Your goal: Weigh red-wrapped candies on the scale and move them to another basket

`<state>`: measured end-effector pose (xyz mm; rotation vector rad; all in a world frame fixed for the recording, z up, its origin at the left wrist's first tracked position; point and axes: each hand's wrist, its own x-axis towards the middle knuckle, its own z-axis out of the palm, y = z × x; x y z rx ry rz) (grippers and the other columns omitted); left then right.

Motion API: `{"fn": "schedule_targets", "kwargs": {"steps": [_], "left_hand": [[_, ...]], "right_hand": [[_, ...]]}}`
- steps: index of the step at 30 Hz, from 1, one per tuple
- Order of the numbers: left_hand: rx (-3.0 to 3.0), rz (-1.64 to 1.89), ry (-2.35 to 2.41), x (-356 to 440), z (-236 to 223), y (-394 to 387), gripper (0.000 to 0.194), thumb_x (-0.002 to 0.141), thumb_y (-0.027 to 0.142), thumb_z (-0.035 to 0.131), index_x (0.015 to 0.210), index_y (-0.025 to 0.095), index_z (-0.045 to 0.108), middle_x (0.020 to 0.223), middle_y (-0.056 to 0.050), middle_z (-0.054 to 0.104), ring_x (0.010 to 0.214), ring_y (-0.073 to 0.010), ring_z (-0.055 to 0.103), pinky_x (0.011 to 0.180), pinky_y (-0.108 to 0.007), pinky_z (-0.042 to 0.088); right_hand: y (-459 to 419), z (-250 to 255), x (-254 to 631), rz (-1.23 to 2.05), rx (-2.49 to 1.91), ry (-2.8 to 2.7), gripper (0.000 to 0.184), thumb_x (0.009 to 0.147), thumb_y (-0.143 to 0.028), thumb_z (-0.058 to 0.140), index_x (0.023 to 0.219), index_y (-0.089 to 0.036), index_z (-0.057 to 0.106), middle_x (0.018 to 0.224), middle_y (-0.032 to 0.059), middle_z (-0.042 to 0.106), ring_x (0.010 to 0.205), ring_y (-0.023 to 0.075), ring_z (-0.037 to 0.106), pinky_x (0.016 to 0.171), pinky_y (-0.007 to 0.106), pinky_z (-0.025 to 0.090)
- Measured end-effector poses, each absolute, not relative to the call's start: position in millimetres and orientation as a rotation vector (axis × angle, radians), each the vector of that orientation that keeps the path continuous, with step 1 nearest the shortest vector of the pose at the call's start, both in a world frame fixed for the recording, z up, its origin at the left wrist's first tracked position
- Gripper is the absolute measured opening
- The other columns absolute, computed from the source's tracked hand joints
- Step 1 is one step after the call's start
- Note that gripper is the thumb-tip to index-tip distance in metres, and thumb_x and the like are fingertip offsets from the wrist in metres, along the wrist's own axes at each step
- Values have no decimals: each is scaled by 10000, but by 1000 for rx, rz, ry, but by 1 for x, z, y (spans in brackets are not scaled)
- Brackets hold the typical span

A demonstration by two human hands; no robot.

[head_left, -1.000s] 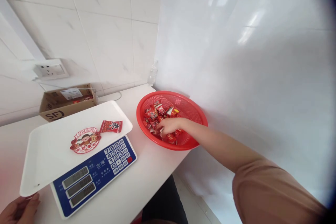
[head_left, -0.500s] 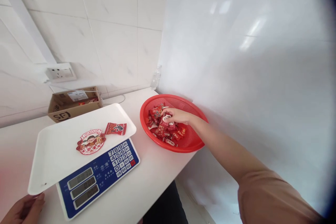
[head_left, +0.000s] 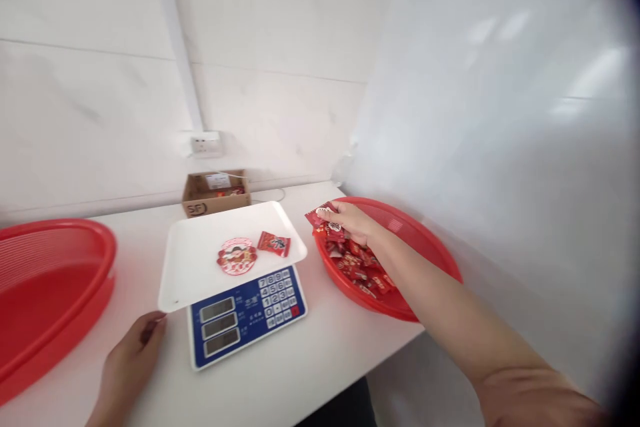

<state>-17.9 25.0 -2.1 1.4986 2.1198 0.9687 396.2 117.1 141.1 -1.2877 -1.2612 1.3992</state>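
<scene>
My right hand (head_left: 350, 221) is over the left rim of a red mesh basket (head_left: 430, 240) full of red candy packets (head_left: 357, 267), closed on several red candy packets (head_left: 323, 217) lifted above the pile. A blue and white scale (head_left: 247, 313) carries a white tray (head_left: 200, 260) with one red candy packet (head_left: 273, 243) and a round red sticker (head_left: 237, 255) on it. My left hand (head_left: 131, 360) rests on the white counter (head_left: 310, 373) just below the tray's near left corner, fingers loosely curled with nothing in them.
A second, large red basket (head_left: 45, 293) lies at the far left of the counter. A small cardboard box (head_left: 215, 192) stands against the tiled wall under a wall socket (head_left: 206, 144). A white panel (head_left: 500, 147) closes the right side.
My right hand rose from the pile with candy packets and moved toward the basket's left rim. The view swung left and pulled back, revealing the second red basket.
</scene>
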Motion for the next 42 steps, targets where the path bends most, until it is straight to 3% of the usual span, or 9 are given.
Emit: {"fn": "schedule_targets", "kwargs": {"steps": [8, 17, 23, 29, 33, 38, 42], "left_hand": [[1480, 968, 2069, -13, 4, 15, 289, 741, 481, 429, 854, 253, 566, 735, 10, 639, 685, -173, 599, 609, -258, 456], [1494, 1008, 2008, -17, -3, 15, 268, 755, 469, 443, 860, 251, 559, 726, 13, 622, 684, -165, 589, 616, -254, 459], [1484, 978, 2037, -16, 1, 15, 266, 754, 462, 437, 860, 254, 565, 719, 16, 618, 662, -163, 578, 589, -251, 448], [1483, 995, 2034, -15, 1, 15, 266, 747, 455, 448, 859, 245, 566, 728, 10, 626, 680, -167, 586, 618, -260, 457], [1478, 986, 2027, -14, 1, 15, 270, 751, 457, 442, 864, 245, 564, 732, 10, 628, 685, -168, 589, 622, -264, 458], [1469, 954, 2029, -14, 1, 15, 265, 756, 453, 442, 877, 251, 565, 756, 10, 638, 699, -165, 591, 632, -260, 459], [1478, 959, 2046, -14, -1, 15, 249, 754, 438, 452, 875, 255, 569, 758, 17, 639, 709, -159, 591, 650, -256, 456]], "right_hand": [[147, 131, 287, 1552, -1195, -1376, 226, 665, -245, 731, 818, -170, 582, 753, 21, 689, 641, 130, 638, 603, 242, 532], [166, 130, 271, 1395, -1396, -1424, 88, 775, -258, 609, 797, -182, 571, 700, 0, 655, 485, 81, 551, 482, 209, 475], [165, 132, 271, 1307, -1432, -1532, 160, 704, -288, 683, 786, -163, 625, 711, 3, 659, 571, 90, 560, 523, 184, 434], [167, 135, 272, 943, -1573, -1838, 343, 714, -381, 656, 977, -161, 641, 950, 69, 647, 683, 119, 575, 563, 200, 426], [155, 139, 286, 870, -1517, -1874, 368, 790, -308, 558, 1128, -163, 568, 962, 69, 632, 709, 120, 590, 619, 215, 455], [111, 144, 321, 851, -1472, -1864, 396, 720, -122, 547, 1109, -191, 572, 1021, 51, 619, 900, 151, 588, 795, 266, 464], [70, 142, 359, 896, -1459, -1605, 390, 715, -219, 595, 1103, -238, 562, 1060, 40, 606, 919, 173, 595, 783, 314, 497]]}}
